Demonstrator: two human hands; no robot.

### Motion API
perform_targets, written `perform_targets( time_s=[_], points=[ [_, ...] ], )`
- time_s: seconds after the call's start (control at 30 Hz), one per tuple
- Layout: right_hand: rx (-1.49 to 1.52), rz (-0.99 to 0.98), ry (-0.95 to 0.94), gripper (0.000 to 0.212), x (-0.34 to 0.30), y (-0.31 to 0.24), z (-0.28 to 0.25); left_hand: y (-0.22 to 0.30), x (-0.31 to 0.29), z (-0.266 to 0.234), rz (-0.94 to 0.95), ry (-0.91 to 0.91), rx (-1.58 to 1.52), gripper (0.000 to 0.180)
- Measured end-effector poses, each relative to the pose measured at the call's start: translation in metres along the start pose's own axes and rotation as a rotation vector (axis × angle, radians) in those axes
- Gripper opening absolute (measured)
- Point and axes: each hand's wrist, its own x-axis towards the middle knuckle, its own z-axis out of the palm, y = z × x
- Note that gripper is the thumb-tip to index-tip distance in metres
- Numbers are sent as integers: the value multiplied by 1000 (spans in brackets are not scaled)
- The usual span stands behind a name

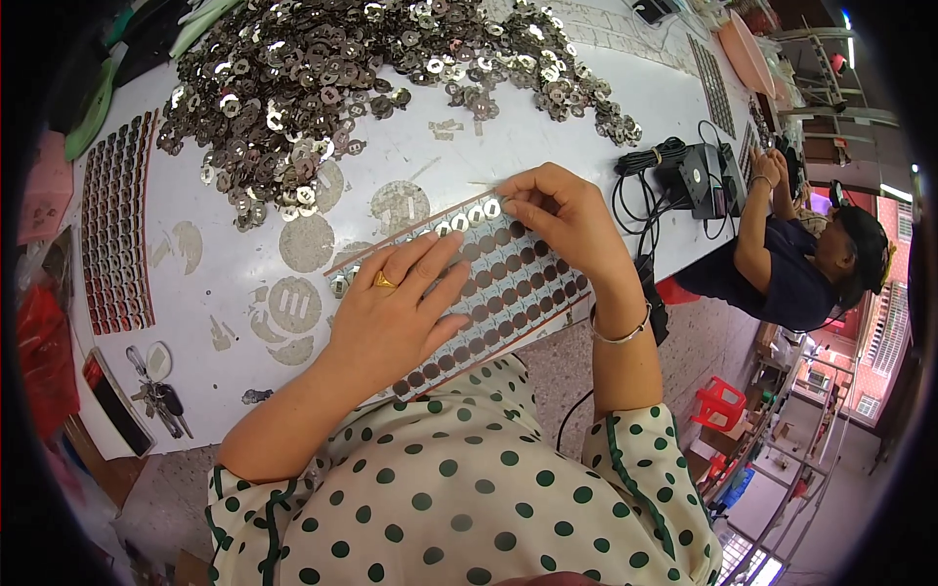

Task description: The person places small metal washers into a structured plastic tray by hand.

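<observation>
Head view: left hand (396, 313) flat, released, on dotted sheet (508, 283) — right hand (567, 220) grip pinching washer (491, 207); washer pile (371, 68) beyond.

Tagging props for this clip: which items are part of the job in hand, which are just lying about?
In use:
left hand, flat on the dotted sheet
right hand, at the sheet's top row of silver rings
pile of rings

Lying about:
keys
black box with cables
filled sheet
</observation>
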Motion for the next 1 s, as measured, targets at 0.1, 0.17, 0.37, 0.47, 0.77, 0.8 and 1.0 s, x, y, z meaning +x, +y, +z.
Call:
perform_targets(
  time_s=[0.1, 0.17, 0.37, 0.47, 0.77, 0.8, 1.0],
  points=[
    [9, -10, 33, 17, -1, -2, 2, 2, 0, -1, -9, 4, 11, 47],
    [-39, -55, 77, 18, -3, 7, 3, 3, 1, 0, -8, 10, 20, 47],
    [-202, -125, 81, 14, -9, -8, 8, 3, 0, 3, -12, 33, 59, 46],
    [-355, -173, 40, 13, -6, -11, 3, 3, 1, 4, -15, 38, 66, 46],
    [-447, -493, 457, 14, 76, -15, 22, 3, 2, 6, 13, 46, 52, 46],
    [-445, -500, 450, 14, 78, -15, 26, 2, 1, 6, -1, 45, 44, 47],
    [-126, -393, 299, 25, 70, -19, 27, 1, 2, 3, 18, 51, 17, 47]
  ],
)
